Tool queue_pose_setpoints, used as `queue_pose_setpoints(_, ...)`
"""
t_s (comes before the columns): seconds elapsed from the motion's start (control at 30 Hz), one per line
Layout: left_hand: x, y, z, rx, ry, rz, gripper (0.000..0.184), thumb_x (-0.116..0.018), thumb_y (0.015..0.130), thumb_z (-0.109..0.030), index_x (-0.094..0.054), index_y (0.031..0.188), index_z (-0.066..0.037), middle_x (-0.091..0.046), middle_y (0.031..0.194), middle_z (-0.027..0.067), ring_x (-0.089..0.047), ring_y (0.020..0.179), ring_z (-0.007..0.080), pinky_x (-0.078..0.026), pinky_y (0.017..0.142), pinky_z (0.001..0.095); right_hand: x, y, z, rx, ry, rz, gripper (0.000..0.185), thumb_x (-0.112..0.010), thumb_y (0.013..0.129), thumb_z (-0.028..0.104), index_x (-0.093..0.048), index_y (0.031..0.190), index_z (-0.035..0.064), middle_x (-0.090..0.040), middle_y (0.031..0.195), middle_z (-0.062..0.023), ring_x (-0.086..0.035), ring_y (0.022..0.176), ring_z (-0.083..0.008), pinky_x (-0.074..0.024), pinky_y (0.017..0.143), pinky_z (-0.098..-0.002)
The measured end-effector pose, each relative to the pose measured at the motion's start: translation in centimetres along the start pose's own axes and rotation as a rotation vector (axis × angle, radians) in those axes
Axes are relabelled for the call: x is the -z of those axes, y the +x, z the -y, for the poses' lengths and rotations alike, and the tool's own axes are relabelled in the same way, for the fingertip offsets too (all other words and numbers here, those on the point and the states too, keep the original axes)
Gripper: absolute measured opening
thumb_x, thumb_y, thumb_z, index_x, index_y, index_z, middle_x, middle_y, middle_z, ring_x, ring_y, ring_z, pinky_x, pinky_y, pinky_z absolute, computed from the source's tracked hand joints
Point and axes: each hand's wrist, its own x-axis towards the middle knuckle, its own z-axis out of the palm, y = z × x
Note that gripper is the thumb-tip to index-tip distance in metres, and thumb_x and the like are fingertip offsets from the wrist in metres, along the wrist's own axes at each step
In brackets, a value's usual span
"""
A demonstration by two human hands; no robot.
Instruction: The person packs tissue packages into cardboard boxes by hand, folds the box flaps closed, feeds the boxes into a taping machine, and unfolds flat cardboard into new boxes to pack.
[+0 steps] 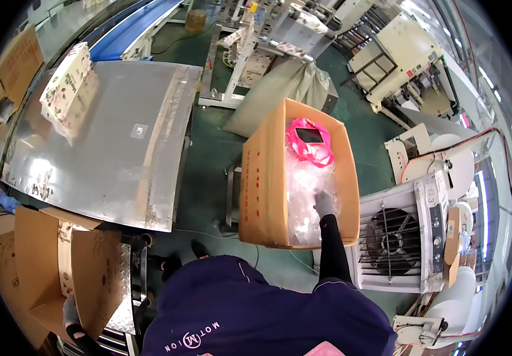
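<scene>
My right hand [324, 203], in a grey glove, reaches down into a tall open carton [262, 178]. It touches a heap of clear plastic bags [303, 204]; its fingertips are partly lost among them, so their grip is unclear. At the far end of this heap lies a bright pink bag [321, 155] with a dark phone-like slab [310, 136] on it. At lower left, my left hand [70, 311], also gloved in grey, is inside another open carton [99, 273]. Its fingers look stretched out, near a floral-printed pack [65, 255] standing in that carton.
A metal table [119, 118] stands at left, with a floral pack [69, 80] on it. Another person's blue-gloved hand [10, 203] shows at the left edge. A large fan unit [392, 237] is close on the right. Behind the tall carton stand a big sack [280, 89] and machinery.
</scene>
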Motion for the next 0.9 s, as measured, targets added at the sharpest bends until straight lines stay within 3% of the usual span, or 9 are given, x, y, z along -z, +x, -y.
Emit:
queue_pose_setpoints(0.03, 0.2, -0.8, -2.2, 0.047, -0.071, -0.015, 0.025, -0.055, 0.094, -0.018, -0.062, 0.112, -0.001, -0.07, 0.1, 0.0132, -0.066, 0.097, 0.0301, -0.05, 0.081, 0.0374, 1.0, -0.3, 1.2, -0.136, 0.2, 0.03, 0.033, -0.053, 0.098, 0.031, -0.069, 0.099, 0.0026, -0.071, 0.084, -0.0115, -0.065, 0.07, -0.0167, -0.0543, 0.062, -0.0339)
queue_pose_setpoints(0.07, 0.6, -1.4, -4.3, 0.076, -0.107, -0.023, 0.024, -0.057, 0.093, -0.017, -0.062, 0.11, -0.001, -0.07, 0.099, 0.0136, -0.066, 0.097, 0.0296, -0.049, 0.081, 0.0373, 2.4, 0.8, 0.3, 0.029, -0.038, 0.005, 0.028, -0.055, 0.097, 0.026, -0.068, 0.105, 0.0032, -0.071, 0.088, -0.01, -0.065, 0.072, -0.0163, -0.0547, 0.062, -0.0341)
queue_pose_setpoints(0.17, 0.6, -1.2, -4.6, 0.119, -0.012, -0.009, 0.03, -0.063, 0.088, -0.016, -0.061, 0.115, -0.003, -0.068, 0.108, 0.0176, -0.065, 0.103, 0.0314, -0.049, 0.084, 0.0379, 3.2, -1.6, 9.1, -0.329, 0.713, -0.143, 0.027, -0.053, 0.098, 0.025, -0.071, 0.096, 0.0047, -0.07, 0.083, -0.0074, -0.065, 0.075, -0.0173, -0.054, 0.06, -0.0338)
queue_pose_setpoints(0.27, -0.3, -0.7, -0.8, 0.014, 0.093, -0.036, 0.039, -0.065, 0.084, -0.015, -0.057, 0.122, -0.006, -0.063, 0.116, 0.0201, -0.06, 0.108, 0.0367, -0.049, 0.088, 0.0408, 2.3, -1.5, 12.1, -0.164, 0.511, -0.247, 0.027, -0.053, 0.098, 0.025, -0.071, 0.095, 0.0055, -0.069, 0.084, -0.009, -0.066, 0.077, -0.0194, -0.053, 0.064, -0.035)
queue_pose_setpoints(0.37, 0.1, -1.9, -3.8, 0.026, 0.291, -0.068, 0.049, -0.067, 0.081, -0.015, -0.053, 0.127, -0.007, -0.06, 0.12, 0.0196, -0.056, 0.111, 0.0399, -0.048, 0.091, 0.0456, 1.1, -0.7, 11.6, 0.077, -0.569, -0.226, 0.026, -0.053, 0.096, 0.022, -0.068, 0.111, 0.0062, -0.07, 0.089, -0.0119, -0.066, 0.079, -0.0243, -0.0513, 0.07, -0.0378)
queue_pose_setpoints(0.53, 0.7, -3.8, -7.7, 0.087, 0.313, -0.105, 0.056, -0.072, 0.08, -0.028, -0.053, 0.129, -0.009, -0.061, 0.119, 0.0172, -0.057, 0.111, 0.0371, -0.048, 0.09, 0.0461, -4.1, -4.0, 24.1, 0.359, -0.139, -0.537, 0.025, -0.053, 0.097, 0.016, -0.07, 0.11, 0.0036, -0.069, 0.082, -0.0142, -0.064, 0.077, -0.024, -0.0492, 0.074, -0.0368)
queue_pose_setpoints(0.67, 2.5, -5.0, -12.0, 0.047, 0.208, -0.18, 0.04, -0.073, 0.08, -0.029, -0.064, 0.11, -0.006, -0.067, 0.104, 0.0164, -0.063, 0.101, 0.0346, -0.051, 0.087, 0.0428, -15.7, -12.1, 41.4, 0.379, 0.436, 0.15, 0.021, -0.056, 0.099, 0.018, -0.068, 0.1, 0.0012, -0.068, 0.087, -0.0044, -0.056, 0.075, -0.0056, -0.0435, 0.068, -0.0204)
queue_pose_setpoints(0.77, 3.0, -4.2, -12.3, 0.156, 0.328, -0.072, 0.041, -0.068, 0.085, -0.039, -0.061, 0.109, -0.007, -0.067, 0.101, 0.0129, -0.064, 0.099, 0.0317, -0.051, 0.083, 0.045, -25.4, -22.1, 52.7, 0.544, 0.512, 0.715, 0.02, -0.056, 0.099, 0.015, -0.067, 0.104, 0.0006, -0.069, 0.091, -0.0059, -0.06, 0.074, -0.0119, -0.0466, 0.068, -0.0248)
queue_pose_setpoints(0.9, 4.1, -4.0, -13.6, 0.244, 0.4, 0.031, 0.044, -0.064, 0.089, -0.043, -0.059, 0.115, -0.009, -0.068, 0.104, 0.0117, -0.065, 0.101, 0.0297, -0.051, 0.081, 0.0435, -32.0, -35.0, 66.7, 1.61, 0.3, 0.839, 0.02, -0.057, 0.089, 0.01, -0.066, 0.106, 0.0029, -0.067, 0.094, -0.0088, -0.063, 0.083, -0.0251, -0.0508, 0.072, -0.0356)
